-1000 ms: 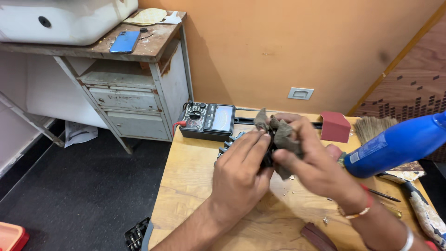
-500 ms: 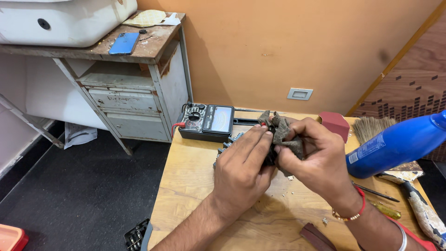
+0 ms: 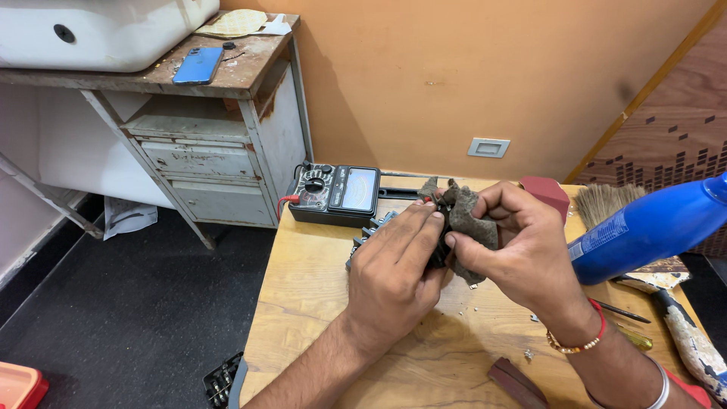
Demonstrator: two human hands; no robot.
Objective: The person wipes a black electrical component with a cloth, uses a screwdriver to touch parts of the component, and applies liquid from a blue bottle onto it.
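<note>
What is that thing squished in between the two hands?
In the head view, a crumpled grey-brown cloth sits between the left hand and the right hand, wrapped over a small dark part that is mostly hidden.

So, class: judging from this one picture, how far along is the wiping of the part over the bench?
Done: grit already dots the wooden bench. In hand: the left hand steadies a small dark part, mostly hidden, while the right hand presses a grey-brown cloth onto it. Left: the part is not set down; its cleanliness cannot be judged.

Grey-brown cloth (image 3: 469,220); blue bottle (image 3: 651,227); black meter (image 3: 333,193); blue phone (image 3: 198,66).
</note>
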